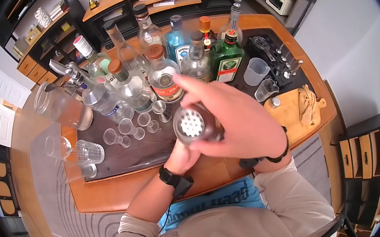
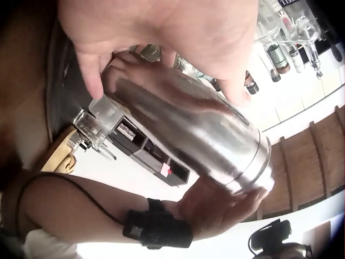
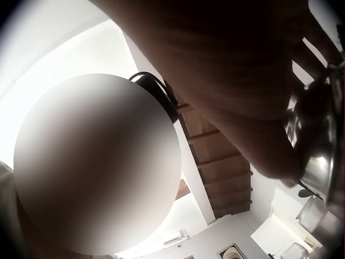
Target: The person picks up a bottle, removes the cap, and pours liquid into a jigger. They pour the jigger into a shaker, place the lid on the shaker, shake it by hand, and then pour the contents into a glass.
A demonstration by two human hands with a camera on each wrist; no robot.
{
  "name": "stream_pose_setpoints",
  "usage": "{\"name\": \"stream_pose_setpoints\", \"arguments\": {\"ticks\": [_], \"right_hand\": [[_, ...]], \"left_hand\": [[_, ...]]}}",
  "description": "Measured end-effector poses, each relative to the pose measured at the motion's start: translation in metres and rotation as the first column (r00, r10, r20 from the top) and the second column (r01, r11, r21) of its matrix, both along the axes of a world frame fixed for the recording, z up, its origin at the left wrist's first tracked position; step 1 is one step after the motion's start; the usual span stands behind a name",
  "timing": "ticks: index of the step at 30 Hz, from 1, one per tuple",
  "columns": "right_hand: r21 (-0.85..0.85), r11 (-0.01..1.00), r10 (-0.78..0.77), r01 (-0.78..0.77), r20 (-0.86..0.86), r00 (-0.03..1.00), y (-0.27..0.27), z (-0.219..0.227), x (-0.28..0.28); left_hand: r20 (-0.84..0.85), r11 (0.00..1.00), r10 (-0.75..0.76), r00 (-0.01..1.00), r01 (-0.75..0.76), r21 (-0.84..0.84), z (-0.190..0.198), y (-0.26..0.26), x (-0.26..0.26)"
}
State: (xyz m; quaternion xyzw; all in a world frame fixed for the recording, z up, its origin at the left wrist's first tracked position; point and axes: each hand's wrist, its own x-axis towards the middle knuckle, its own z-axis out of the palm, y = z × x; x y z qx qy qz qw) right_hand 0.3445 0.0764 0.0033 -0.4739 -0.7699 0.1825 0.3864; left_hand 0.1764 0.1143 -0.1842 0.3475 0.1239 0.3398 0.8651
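A steel cocktail shaker (image 1: pixel 209 125) is between my two hands, its perforated strainer top (image 1: pixel 191 124) facing up towards the head camera. My right hand (image 1: pixel 240 115) grips it near the strainer end, thumb on the near side and fingers across the far side. Lower down, my left hand (image 1: pixel 186 158) holds the body and is partly hidden behind the shaker. In the left wrist view the long shiny shaker body (image 2: pixel 188 127) lies between the left fingers and thumb, with the right hand (image 2: pixel 223 202) at its strainer end. The right wrist view catches only part of the shaker (image 3: pixel 321 172).
Many liquor bottles (image 1: pixel 166 81) stand just beyond my hands. A jigger (image 1: pixel 162 111) and small glasses (image 1: pixel 116 138) are left of the shaker. On the right, a small metal cap (image 1: pixel 275 102) sits on a wooden board (image 1: pixel 291 117) beside a cloth, near clear plastic cups (image 1: pixel 256 71).
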Motion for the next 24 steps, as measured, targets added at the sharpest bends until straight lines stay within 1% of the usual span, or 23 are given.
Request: {"name": "stream_pose_setpoints", "arguments": {"ticks": [2, 3, 4, 6, 7, 8, 10, 11, 13, 14, 16, 18, 19, 20, 22, 23, 24], "right_hand": [[0.036, 0.985, 0.168, -0.170, 0.056, 0.984, -0.008, 0.001, 0.000], [0.040, 0.984, 0.168, -0.173, 0.091, 0.981, -0.009, 0.002, -0.007], [0.039, 0.985, 0.162, -0.166, 0.089, 0.983, -0.006, 0.001, -0.008], [0.027, 1.000, 0.017, -0.017, -0.021, 1.000, 0.003, -0.006, -0.006], [0.100, 0.993, -0.063, 0.068, -0.045, 0.997, 0.009, -0.013, -0.001], [0.037, 0.987, -0.154, 0.155, -0.040, 0.987, 0.007, -0.006, 0.005], [0.064, 0.988, -0.143, 0.144, -0.020, 0.990, 0.002, -0.006, 0.019], [0.062, 0.989, -0.137, 0.138, -0.020, 0.990, 0.000, -0.003, 0.015], [0.122, 0.992, 0.018, -0.026, 0.068, 0.998, -0.011, 0.002, 0.007], [0.160, 0.986, 0.028, -0.038, 0.062, 0.998, -0.010, -0.001, -0.004], [0.135, 0.991, 0.011, -0.011, 0.002, 1.000, 0.003, -0.007, -0.006], [0.064, 0.985, -0.156, 0.159, -0.045, 0.987, 0.017, -0.017, 0.006], [0.124, 0.965, -0.229, 0.230, -0.023, 0.973, 0.017, -0.016, 0.014], [0.127, 0.963, -0.236, 0.238, -0.032, 0.971, 0.015, -0.015, 0.022], [0.089, 0.983, -0.159, 0.162, -0.039, 0.986, 0.001, -0.006, 0.025], [0.090, 0.983, -0.157, 0.159, -0.036, 0.987, 0.000, -0.005, 0.019], [0.173, 0.979, -0.109, 0.108, -0.003, 0.994, 0.001, -0.005, 0.009]], "left_hand": [[-0.041, 1.000, 0.027, 0.999, -0.026, 0.010, -0.004, 0.000, -0.001], [-0.062, 0.999, 0.035, 0.997, -0.034, 0.015, -0.003, 0.000, 0.000], [-0.085, 0.999, 0.042, 0.995, -0.041, 0.019, -0.003, -0.001, 0.001], [-0.132, 0.998, 0.058, 0.990, -0.055, 0.024, -0.004, -0.005, 0.001], [-0.023, 1.000, 0.003, 1.000, -0.004, -0.016, -0.004, -0.003, 0.003], [0.090, 0.998, -0.043, 0.995, 0.048, -0.048, -0.004, 0.000, 0.004], [0.111, 0.995, -0.078, 0.991, 0.085, -0.059, -0.018, 0.004, 0.001], [0.111, 0.995, -0.072, 0.991, 0.079, -0.061, -0.009, 0.001, -0.001], [-0.062, 0.998, 0.036, 0.997, -0.039, -0.055, 0.015, -0.005, 0.002], [-0.103, 0.995, 0.087, 0.991, -0.081, 0.059, 0.008, -0.002, 0.008], [-0.102, 0.994, 0.109, 0.989, -0.108, 0.015, -0.002, -0.005, 0.011], [0.113, 0.992, -0.072, 0.991, 0.083, -0.096, -0.015, 0.001, 0.004], [0.133, 0.991, -0.104, 0.986, 0.114, -0.067, -0.034, 0.008, 0.000], [0.098, 0.995, -0.076, 0.992, 0.081, -0.052, -0.023, 0.005, 0.001], [0.087, 0.996, -0.058, 0.994, 0.063, -0.057, -0.010, 0.003, 0.003], [0.090, 0.997, -0.055, 0.994, 0.061, -0.056, 0.003, -0.001, 0.005], [0.043, 0.999, 0.005, 0.999, -0.002, -0.052, 0.019, -0.006, 0.008]]}}
